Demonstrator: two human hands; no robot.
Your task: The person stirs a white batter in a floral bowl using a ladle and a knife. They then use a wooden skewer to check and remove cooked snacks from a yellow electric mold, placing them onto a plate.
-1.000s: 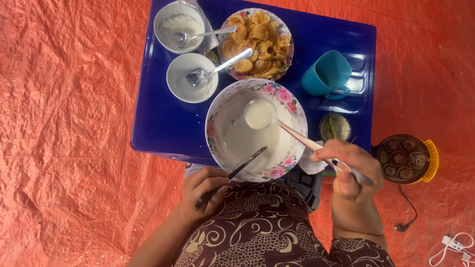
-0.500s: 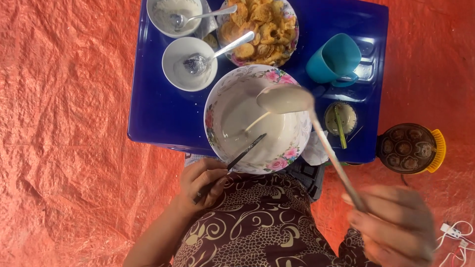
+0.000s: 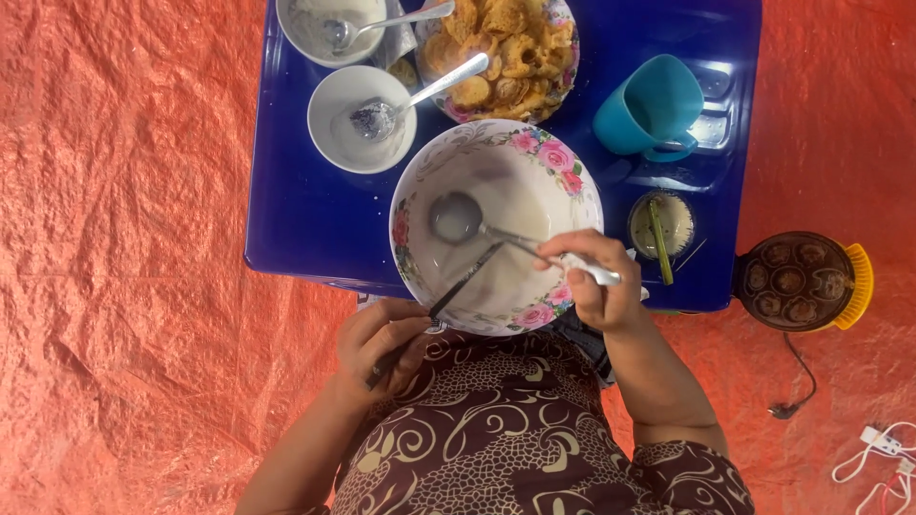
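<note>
At the near edge of the blue desk (image 3: 315, 229), the large floral bowl (image 3: 425, 186) holds a thin pale batter, and your ladle (image 3: 456, 217) sits with its cup down in that batter, left of the bowl's middle. Your right hand (image 3: 592, 281) is closed around the ladle's handle near its far end, where the handle crosses the bowl's rim. I judge the ladle stiff and light, but likely slick with batter near the cup, so the dry end of the handle is the sound place to hold. The bowl looks like glazed ware, heavy and breakable, best taken by the rim with both hands.

Your left hand (image 3: 382, 339) is clamped on a thin dark utensil (image 3: 448, 298), whose tip reaches over the near rim into the bowl.

Beyond the bowl stand a small white bowl (image 3: 334, 143) with a spoon in it, a plate of fried pieces (image 3: 501, 48), and a teal cup (image 3: 649, 107). A small glass (image 3: 661, 224) sits just right of the floral bowl. Off the desk, a round moulded pan (image 3: 800, 281) rests on the orange sheet (image 3: 124, 238).
</note>
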